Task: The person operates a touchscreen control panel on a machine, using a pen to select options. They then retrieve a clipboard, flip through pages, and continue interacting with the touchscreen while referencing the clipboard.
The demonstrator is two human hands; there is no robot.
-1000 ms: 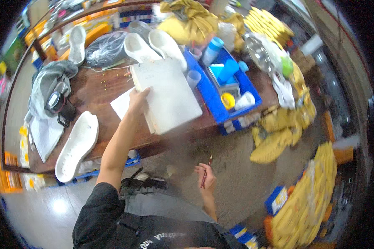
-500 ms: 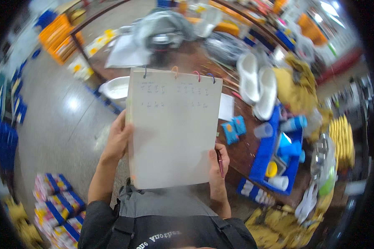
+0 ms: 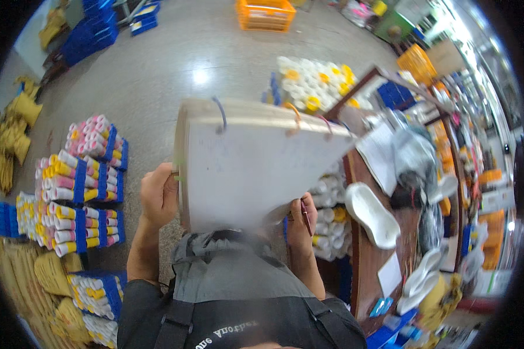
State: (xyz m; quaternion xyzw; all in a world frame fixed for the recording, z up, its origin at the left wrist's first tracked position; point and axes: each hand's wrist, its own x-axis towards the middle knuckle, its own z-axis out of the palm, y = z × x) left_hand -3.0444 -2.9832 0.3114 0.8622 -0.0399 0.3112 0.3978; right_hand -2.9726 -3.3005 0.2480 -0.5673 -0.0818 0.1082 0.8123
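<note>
A thick stack of white pages bound with coloured rings, a ring-bound notepad [image 3: 256, 168], is held up in front of my body. Its rings run along the far edge, and small handwriting on the top page is blurred. My left hand [image 3: 159, 195] is closed on the pad's left edge, thumb near a green tab. At the lower right corner my right hand [image 3: 303, 218] is closed round a dark reddish pen [image 3: 305, 218], its fingers also at the page corner, where the sheet bends up.
A wooden table [image 3: 367, 273] on the right carries white shoe-shaped pieces [image 3: 374, 215], papers and plastic bags. Blue crates of white, pink and yellow tubes [image 3: 70, 174] are stacked on the left. An orange crate [image 3: 266, 14] stands on the far floor. Sacks [image 3: 11, 139] lie at far left.
The view has swung left, so the table now lies on the right and the stacked crates on the left. The page's right side has lifted and curled near my right hand.
</note>
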